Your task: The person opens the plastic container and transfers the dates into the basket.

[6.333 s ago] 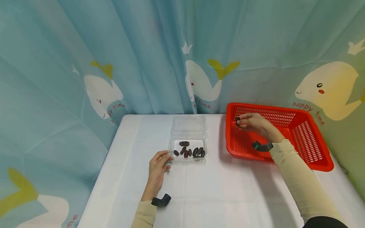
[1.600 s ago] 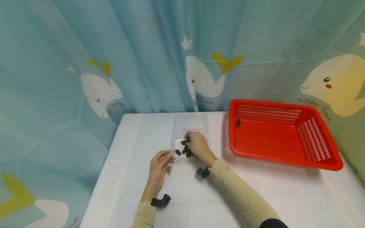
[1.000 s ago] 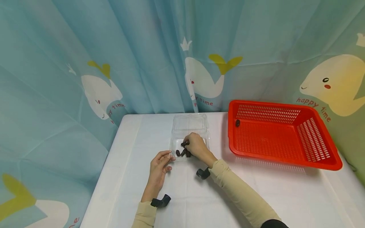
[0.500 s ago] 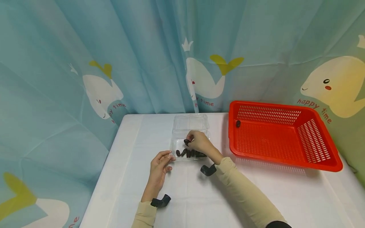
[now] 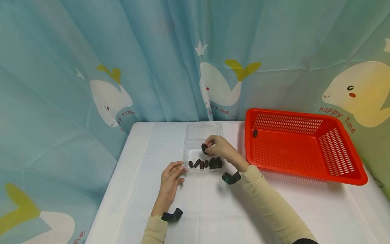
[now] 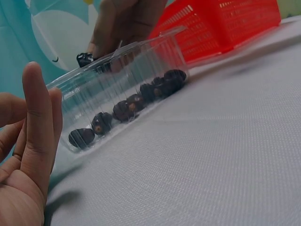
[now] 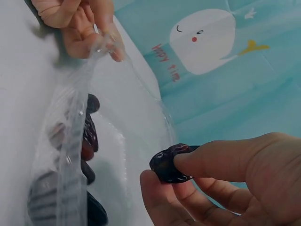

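A clear plastic clamshell box (image 5: 191, 153) lies with its lid folded back, several dark dates (image 5: 201, 164) lined up along its near side. At its near left corner, my left hand (image 5: 169, 181) pinches the rim between thumb and fingers, as the right wrist view also shows. Above the box, my right hand (image 5: 223, 149) holds a glossy, wrinkled date (image 7: 164, 164) between thumb and fingertips. Another date (image 5: 255, 133) lies at the left end of the red plastic basket (image 5: 304, 171).
The basket stands to the right of the box on a white-covered table (image 5: 146, 149). A blue curtain (image 5: 164, 67) printed with whales hangs along the table's back edge. The box's transparent lid (image 5: 204, 130) lies flat toward the curtain.
My right hand left a date in the basket, returned to the box and took another date. It has since lifted that date slightly up and right. My left hand has stayed at the corner.
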The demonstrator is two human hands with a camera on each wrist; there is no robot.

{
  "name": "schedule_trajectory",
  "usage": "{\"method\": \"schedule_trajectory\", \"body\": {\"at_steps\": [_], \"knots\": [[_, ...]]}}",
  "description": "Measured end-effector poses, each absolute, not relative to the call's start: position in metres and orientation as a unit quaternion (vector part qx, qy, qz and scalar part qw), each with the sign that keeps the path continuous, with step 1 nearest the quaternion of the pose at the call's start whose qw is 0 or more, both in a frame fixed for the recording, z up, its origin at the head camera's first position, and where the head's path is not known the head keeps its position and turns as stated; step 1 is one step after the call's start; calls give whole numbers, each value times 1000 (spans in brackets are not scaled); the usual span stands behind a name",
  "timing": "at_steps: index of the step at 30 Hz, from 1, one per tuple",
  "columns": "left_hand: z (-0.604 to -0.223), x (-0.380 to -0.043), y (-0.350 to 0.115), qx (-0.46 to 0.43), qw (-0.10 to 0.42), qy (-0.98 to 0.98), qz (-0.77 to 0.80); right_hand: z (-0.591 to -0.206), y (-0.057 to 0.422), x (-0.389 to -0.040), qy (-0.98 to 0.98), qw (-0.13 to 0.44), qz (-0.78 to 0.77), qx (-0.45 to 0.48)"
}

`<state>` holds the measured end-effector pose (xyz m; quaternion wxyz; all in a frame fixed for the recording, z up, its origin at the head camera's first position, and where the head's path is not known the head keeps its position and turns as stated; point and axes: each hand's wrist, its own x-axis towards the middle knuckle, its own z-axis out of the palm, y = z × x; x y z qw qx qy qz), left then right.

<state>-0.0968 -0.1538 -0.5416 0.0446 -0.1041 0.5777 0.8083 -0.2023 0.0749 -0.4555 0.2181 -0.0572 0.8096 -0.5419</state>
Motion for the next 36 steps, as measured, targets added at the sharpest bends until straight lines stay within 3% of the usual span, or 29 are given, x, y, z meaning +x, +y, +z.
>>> {"method": "schedule_trajectory", "body": {"at_steps": [16, 36], "knots": [[-540, -99, -153, -99, 51, 577, 809, -425, 115, -217, 760, 223, -610, -44], [-530, -96, -153, -126, 65, 573, 807, -402, 213, -234, 735, 224, -640, 11]]}}
